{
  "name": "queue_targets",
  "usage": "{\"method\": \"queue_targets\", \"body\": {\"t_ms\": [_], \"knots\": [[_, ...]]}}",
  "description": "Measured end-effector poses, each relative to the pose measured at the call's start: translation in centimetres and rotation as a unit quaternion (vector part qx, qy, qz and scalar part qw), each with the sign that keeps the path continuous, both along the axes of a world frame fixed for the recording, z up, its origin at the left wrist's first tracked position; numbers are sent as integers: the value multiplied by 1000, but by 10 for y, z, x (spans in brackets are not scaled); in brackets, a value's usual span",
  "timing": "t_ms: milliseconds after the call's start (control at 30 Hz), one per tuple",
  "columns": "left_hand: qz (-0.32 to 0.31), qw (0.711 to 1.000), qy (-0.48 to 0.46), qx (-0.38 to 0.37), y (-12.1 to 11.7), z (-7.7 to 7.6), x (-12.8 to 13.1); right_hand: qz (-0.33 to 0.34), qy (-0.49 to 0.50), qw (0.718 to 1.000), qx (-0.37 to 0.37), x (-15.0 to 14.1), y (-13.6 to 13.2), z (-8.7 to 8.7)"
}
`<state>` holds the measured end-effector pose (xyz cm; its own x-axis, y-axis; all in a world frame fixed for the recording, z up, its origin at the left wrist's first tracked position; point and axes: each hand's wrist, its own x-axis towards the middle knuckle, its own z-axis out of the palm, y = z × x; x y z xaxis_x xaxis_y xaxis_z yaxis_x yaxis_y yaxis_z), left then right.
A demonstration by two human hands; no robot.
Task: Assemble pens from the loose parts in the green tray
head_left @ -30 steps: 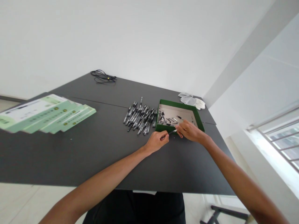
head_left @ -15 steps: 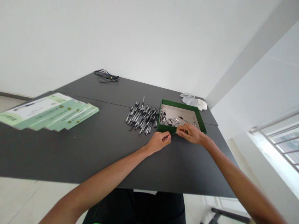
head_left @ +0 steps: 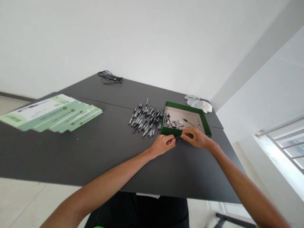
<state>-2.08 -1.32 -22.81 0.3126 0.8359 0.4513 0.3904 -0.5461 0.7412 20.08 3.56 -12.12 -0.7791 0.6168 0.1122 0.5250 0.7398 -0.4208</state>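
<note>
Between my two hands runs a thin dark pen (head_left: pixel 178 137). My left hand (head_left: pixel 163 144) is closed around one end of it, and my right hand (head_left: pixel 193 136) pinches the other end. Both hands are just in front of a green box (head_left: pixel 165 130) with a pale inside, where several pens and pen parts (head_left: pixel 174 123) lie loose. To the left of the box spreads a heap of clear pens with black caps (head_left: pixel 146 120). My fingers hide much of the held pen.
A fanned stack of green and white booklets (head_left: pixel 54 114) lies on the left of the dark table (head_left: pixel 106 152). A coiled black cable (head_left: pixel 110 77) is at the back. White gloves (head_left: pixel 199 104) rest behind the box, near the wall.
The whole view has shifted slightly. My hands keep the same hold on the pen in front of the box; nothing else has visibly moved.
</note>
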Motion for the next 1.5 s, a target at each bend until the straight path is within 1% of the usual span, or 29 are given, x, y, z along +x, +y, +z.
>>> {"method": "queue_targets", "body": {"t_ms": [133,300,400,467,500,567,633,700,767,867,967,1067,1133,1267,1333,1400,1433,1500], "knots": [[2,1000,-1,1,0,0,0,-33,-21,999,-37,-1,0,-3],[4,1000,-1,0,0,1,0,-1,13,1000,-14,-1,2,-5],[2,1000,-4,0,-1,1,1,-37,4,999,-20,-1,3,-8],[4,1000,-6,-2,-1,2,1,-53,2,998,-33,-1,3,-8],[5,1000,-7,-3,0,2,1,-47,6,998,-39,-1,3,-6],[8,1000,-7,-5,0,2,0,-12,20,999,-46,-1,3,-3],[9,1000,-7,-6,0,2,0,9,34,999,-34,-2,4,-1],[10,1000,-7,-5,0,1,0,15,29,999,-17,-2,5,-3],[7,1000,-7,-4,0,1,1,2,18,1000,-16,-1,6,-8],[2,1000,-6,-3,0,1,1,-22,9,999,-42,1,5,-11],[5,1000,-5,-4,0,1,1,-2,22,999,-44,2,4,-8],[8,1000,-4,-3,0,1,1,21,35,999,-22,2,6,-7],[8,1000,-4,-3,0,1,1,18,26,999,-13,1,8,-9],[4,1000,-4,-4,-1,2,1,-18,8,999,-39,0,5,-13],[4,1000,-4,-6,-1,2,1,-11,16,999,-43,1,4,-11],[7,1000,-3,-8,-1,2,0,-2,33,999,-41,4,10,-7],[6,1000,-4,-10,-1,2,-1,-11,43,998,-39,5,17,-5],[2,1000,-8,-15,-1,2,-2,-60,50,997,-22,6,39,-2]]}}
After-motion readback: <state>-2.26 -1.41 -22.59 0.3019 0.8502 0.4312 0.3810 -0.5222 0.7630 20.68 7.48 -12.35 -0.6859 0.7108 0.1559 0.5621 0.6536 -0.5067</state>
